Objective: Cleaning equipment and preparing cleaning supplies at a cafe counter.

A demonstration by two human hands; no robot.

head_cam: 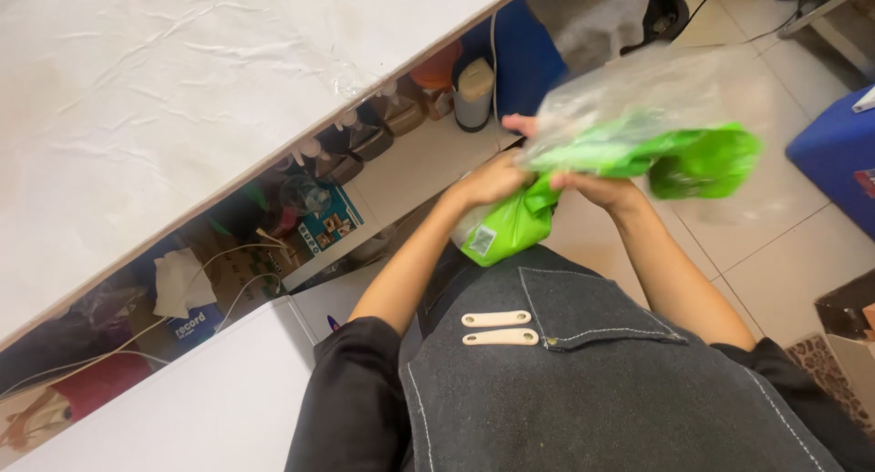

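Pale square floor tiles (775,244) with thin grout lines run along the right, and a white bench (164,98) covered in a wrinkled, matte sheet slants across the far left, with cluttered shelves (301,208) of jars and cables beneath it. Near the middle, above a dark denim apron (565,381) with pale stitching, both hands work a crinkly bag. The left hand (492,182) is curled shut around the bright green, glossy plastic bag (510,226), bunched into a soft wad low down. The right hand (597,188) is closed, pinching the same bag where it meets thin, clear, filmy plastic (638,94) that billows up and to the right.
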